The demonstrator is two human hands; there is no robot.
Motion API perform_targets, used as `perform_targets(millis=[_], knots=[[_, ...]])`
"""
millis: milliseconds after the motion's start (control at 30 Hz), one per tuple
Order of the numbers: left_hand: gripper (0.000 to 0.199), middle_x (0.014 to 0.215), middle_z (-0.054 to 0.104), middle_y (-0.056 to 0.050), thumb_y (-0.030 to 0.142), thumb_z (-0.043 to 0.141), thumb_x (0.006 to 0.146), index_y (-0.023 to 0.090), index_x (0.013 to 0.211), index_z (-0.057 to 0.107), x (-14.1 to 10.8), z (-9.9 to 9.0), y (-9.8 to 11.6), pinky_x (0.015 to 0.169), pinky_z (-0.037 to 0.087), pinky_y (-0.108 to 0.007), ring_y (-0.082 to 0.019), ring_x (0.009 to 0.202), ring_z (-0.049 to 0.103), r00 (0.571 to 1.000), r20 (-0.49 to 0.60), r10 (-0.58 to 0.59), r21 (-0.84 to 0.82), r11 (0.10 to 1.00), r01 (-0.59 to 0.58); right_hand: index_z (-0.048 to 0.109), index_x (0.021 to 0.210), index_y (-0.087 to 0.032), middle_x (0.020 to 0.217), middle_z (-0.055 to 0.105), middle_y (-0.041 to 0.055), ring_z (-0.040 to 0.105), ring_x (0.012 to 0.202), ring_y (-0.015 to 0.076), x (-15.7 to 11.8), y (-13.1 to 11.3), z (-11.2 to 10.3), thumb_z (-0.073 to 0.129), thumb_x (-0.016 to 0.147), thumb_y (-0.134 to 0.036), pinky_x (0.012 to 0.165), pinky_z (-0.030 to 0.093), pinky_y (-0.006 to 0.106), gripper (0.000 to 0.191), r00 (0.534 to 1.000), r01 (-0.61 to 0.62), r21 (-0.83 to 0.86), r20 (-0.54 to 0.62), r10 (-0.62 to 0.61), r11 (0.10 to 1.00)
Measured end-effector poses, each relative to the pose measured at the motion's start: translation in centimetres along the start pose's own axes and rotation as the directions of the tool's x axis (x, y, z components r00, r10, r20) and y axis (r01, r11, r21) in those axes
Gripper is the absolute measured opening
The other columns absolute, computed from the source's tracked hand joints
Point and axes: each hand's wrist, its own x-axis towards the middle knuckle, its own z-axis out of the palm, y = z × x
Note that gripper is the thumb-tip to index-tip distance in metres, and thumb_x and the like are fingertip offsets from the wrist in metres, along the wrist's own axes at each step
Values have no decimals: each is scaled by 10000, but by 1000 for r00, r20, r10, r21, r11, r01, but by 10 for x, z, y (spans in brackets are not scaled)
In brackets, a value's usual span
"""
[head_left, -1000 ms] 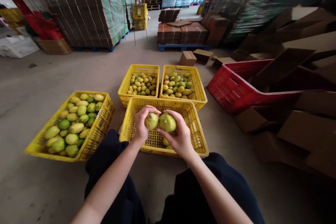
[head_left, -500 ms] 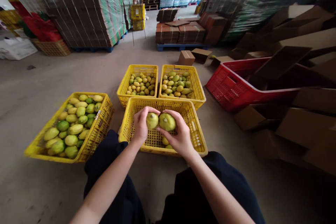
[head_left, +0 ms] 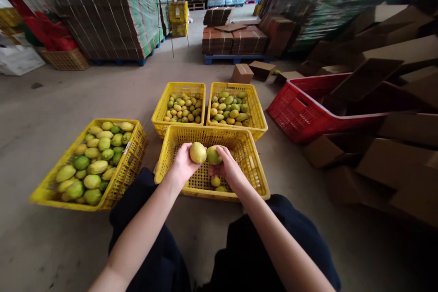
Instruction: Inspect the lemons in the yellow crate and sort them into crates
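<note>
Above the near yellow crate (head_left: pixel 262 175), each of my hands holds a fruit. My left hand (head_left: pixel 184 164) cups a yellow-green lemon (head_left: pixel 197 153) from below and the left. My right hand (head_left: pixel 231 166) has its fingers wrapped over a greener lemon (head_left: pixel 213 155), partly covering it. The two lemons are side by side, almost touching. Below my right hand, a yellow lemon (head_left: pixel 215 181) and a greenish lemon (head_left: pixel 221 189) lie on the crate's floor.
At the left stands a yellow crate (head_left: pixel 132 159) heaped with lemons. Two more yellow crates (head_left: pixel 157 114) (head_left: pixel 262 121) hold lemons just beyond the near one. A red crate (head_left: pixel 290 116) and loose cardboard boxes (head_left: pixel 404 164) crowd the right. Flattened cartons (head_left: pixel 249 41) sit on a pallet behind.
My hands have turned the lemons, so other sides face up. My left hand now sits lower under its lemon, and my right fingers lie over the top of the other.
</note>
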Motion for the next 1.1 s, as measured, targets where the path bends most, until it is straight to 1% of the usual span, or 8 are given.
perform_targets(millis=[133, 367, 533, 633, 733, 833, 967, 1100], knots=[[196, 702, 615, -61, 229, 404, 859, 160, 806, 580, 2, -1, -1, 720, 534, -314, -204, 821, 641, 1000, -26, -12, -27, 1000, 12, 423, 983, -239, 685, 545, -66, 523, 396, 95, 1, 3, -2, 474, 848, -500, 401, 445, 249, 297, 1000, 12, -11, -2, -12, 1000], [224, 815, 678, -101, 221, 461, 826, 120, 924, 635, 2, -3, 0, 730, 534, -285, -206, 882, 660, 999, 42, 34, -75, 997, -31, 453, 1017, -215, 769, 571, -28, 540, 508, 101, 0, 1, 0, 562, 799, -503, 465, 485, 262, 378, 992, 117, -41, -38, -119, 992], [274, 882, 709, -116, 299, 458, 831, 126, 916, 654, -2, -3, 0, 787, 538, -337, -238, 959, 653, 993, 104, 51, -67, 997, -45, 457, 1041, -225, 880, 576, 4, 567, 629, 132, -5, 0, 1, 563, 791, -535, 524, 526, 290, 411, 966, 235, -209, -56, -251, 949], [317, 933, 713, -112, 384, 470, 828, 137, 876, 664, -6, -3, 0, 792, 536, -360, -257, 976, 647, 978, 204, 35, -63, 998, -23, 452, 1118, -224, 953, 602, 44, 606, 796, 189, -11, -2, 2, 550, 827, -486, 662, 551, 358, 404, 895, 381, -463, -32, -445, 800], [292, 935, 716, -97, 392, 489, 824, 157, 787, 659, -8, -2, 0, 786, 534, -364, -255, 966, 649, 963, 265, 42, -52, 998, -29, 420, 1225, -214, 1105, 594, 109, 599, 988, 246, -18, -4, 3, 540, 862, -403, 823, 519, 431, 426, 761, 519, -681, 93, -642, 516], [280, 876, 717, -84, 393, 520, 820, 171, 693, 634, -7, -1, -2, 760, 534, -358, -242, 926, 653, 957, 285, 62, -42, 998, -52, 387, 1300, -215, 1169, 559, 139, 584, 1040, 271, -22, -4, 2, 526, 877, -383, 847, 510, 440, 476, 656, 549, -783, 186, -731, 294], [258, 738, 693, -41, 374, 551, 814, 175, 666, 623, -8, -1, -10, 625, 510, -272, -168, 724, 649, 967, 254, 26, -76, 997, -7, 403, 1311, -213, 1070, 563, 132, 577, 969, 291, -19, -3, -3, 500, 884, -397, 812, 513, 455, 475, 594, 511, -852, 253, -764, 115], [298, 844, 705, -50, 363, 461, 844, 165, 878, 681, -11, 1, -22, 632, 504, -261, -164, 750, 656, 946, 319, -60, -95, 991, 95, 435, 1283, -221, 1100, 527, 132, 529, 1002, 289, -14, -2, -5, 433, 914, -356, 844, 494, 464, 393, 595, 489, -866, 244, -766, 103]])
